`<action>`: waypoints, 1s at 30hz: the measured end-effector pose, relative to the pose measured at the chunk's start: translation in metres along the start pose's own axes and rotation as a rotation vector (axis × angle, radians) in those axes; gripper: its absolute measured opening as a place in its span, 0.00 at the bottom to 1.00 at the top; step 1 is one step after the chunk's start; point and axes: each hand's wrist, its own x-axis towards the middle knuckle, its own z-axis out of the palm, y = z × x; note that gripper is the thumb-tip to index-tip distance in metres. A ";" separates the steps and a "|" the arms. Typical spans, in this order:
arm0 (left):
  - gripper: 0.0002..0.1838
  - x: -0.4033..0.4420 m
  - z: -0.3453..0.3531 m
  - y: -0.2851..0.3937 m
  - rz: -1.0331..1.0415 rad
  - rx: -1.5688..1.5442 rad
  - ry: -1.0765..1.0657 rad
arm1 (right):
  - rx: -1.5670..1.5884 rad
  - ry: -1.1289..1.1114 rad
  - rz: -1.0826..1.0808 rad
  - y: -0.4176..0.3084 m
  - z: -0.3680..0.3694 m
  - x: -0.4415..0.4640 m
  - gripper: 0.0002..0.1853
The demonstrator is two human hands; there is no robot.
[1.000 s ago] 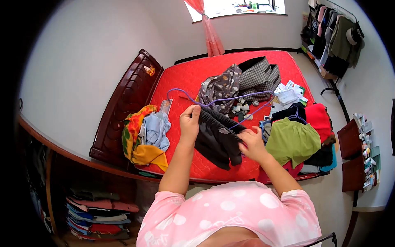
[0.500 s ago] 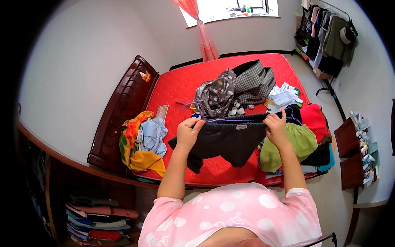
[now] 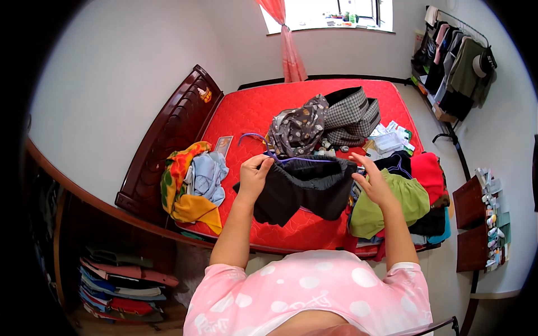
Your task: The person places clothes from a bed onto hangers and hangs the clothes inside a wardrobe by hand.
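Black shorts [image 3: 305, 193] with a gathered elastic waist hang in front of me above the red bed. A purple hanger [image 3: 258, 136] runs inside the waistband, its hook sticking out at the upper left. My left hand [image 3: 256, 172] pinches the left end of the waistband with the hanger. At the right end, my right hand [image 3: 370, 178] has its thumb and fingers apart, beside the waistband edge. Green shorts [image 3: 392, 201] lie on a clothes pile just right of the black shorts.
The red mattress [image 3: 246, 112] holds a patterned grey cloth [image 3: 298, 126], a checkered bag [image 3: 350, 116], plastic packets [image 3: 388, 140] and an orange and blue clothes heap [image 3: 207, 176]. Folded clothes [image 3: 123, 288] fill a shelf at lower left. A clothes rack [image 3: 459, 61] stands at upper right.
The hanger has gone from lying across the shorts to inside their waistband. My right hand has released the waistband's right end since the last frame, and the waist opening now gapes wider.
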 end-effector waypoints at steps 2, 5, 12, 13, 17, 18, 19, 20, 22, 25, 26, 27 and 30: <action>0.13 -0.002 -0.001 0.000 -0.007 -0.030 -0.028 | -0.067 -0.030 -0.048 -0.009 0.001 0.004 0.25; 0.13 -0.006 0.000 -0.005 -0.024 -0.062 -0.065 | -0.250 -0.074 -0.147 -0.013 0.007 0.009 0.16; 0.16 -0.014 0.007 0.000 -0.026 -0.107 -0.083 | -0.449 -0.082 -0.182 -0.053 0.030 0.018 0.09; 0.16 -0.014 0.005 0.000 -0.027 -0.107 -0.070 | -0.439 -0.034 -0.192 -0.053 0.033 0.018 0.09; 0.17 -0.012 -0.006 0.011 0.106 -0.051 -0.060 | -0.406 0.103 -0.212 -0.051 0.035 0.018 0.08; 0.17 -0.012 -0.010 0.015 0.128 -0.037 -0.074 | -0.399 0.123 -0.211 -0.054 0.033 0.019 0.08; 0.17 -0.012 -0.013 0.008 0.135 0.005 -0.099 | -0.393 0.122 -0.190 -0.059 0.030 0.020 0.09; 0.17 -0.013 -0.015 -0.004 0.143 0.047 -0.124 | -0.407 0.121 -0.206 -0.062 0.031 0.020 0.09; 0.16 -0.014 -0.023 -0.007 0.144 0.075 -0.157 | -0.436 0.118 -0.239 -0.071 0.032 0.023 0.09; 0.14 -0.016 -0.038 -0.007 0.159 0.066 -0.163 | -0.563 0.075 -0.284 -0.098 0.037 0.031 0.08; 0.14 -0.017 -0.043 -0.010 0.185 0.083 -0.152 | -0.552 0.100 -0.272 -0.101 0.043 0.031 0.08; 0.13 -0.018 -0.049 -0.012 0.211 0.100 -0.141 | -0.540 0.124 -0.260 -0.102 0.048 0.031 0.07; 0.13 -0.019 -0.075 -0.014 0.201 0.119 -0.134 | -0.510 0.216 -0.232 -0.102 0.056 0.029 0.07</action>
